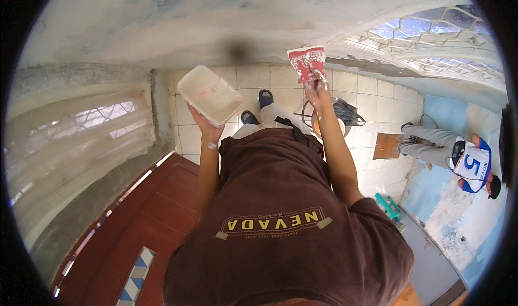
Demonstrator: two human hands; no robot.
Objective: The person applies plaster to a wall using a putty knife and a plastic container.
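**2 hands up at the wall, scraper right, tray left**

Right hand (315, 87) is raised overhead w/ fingers wrapped round the handle of a red putty scraper (307, 62); its flat blade, smeared w/ white compound, sits at the seam where the grey-white plastered wall (162, 20) meets the view of the floor below. Grip is closed tight on the handle.

Left hand (204, 124) is under a white rectangular tray (210, 94), palm up, fingers cupped round its lower edge. Tray is tilted, its inside coated w/ pale compound and a faint pink stain. It's well apart from the scraper, at about the same height.

Below: the person's brown T-shirt (280, 219) fills the middle; 2 dark slippers (259, 105) show on the white tiled floor (377, 90). Near the right forearm, a round metal stool frame (345, 125) w/ a black plastic bag (345, 111) beside it on the tiles.

Left side: a red-brown door (145, 214) w/ a blue-white diamond inlay. Top right: an arched window grille (431, 36). Right: another person (458, 155) in grey trousers and a white-blue jersey next to a patchy blue wall (464, 225); a brown board (387, 145) lies on the tiles near them, a green stool (389, 204) lower down.
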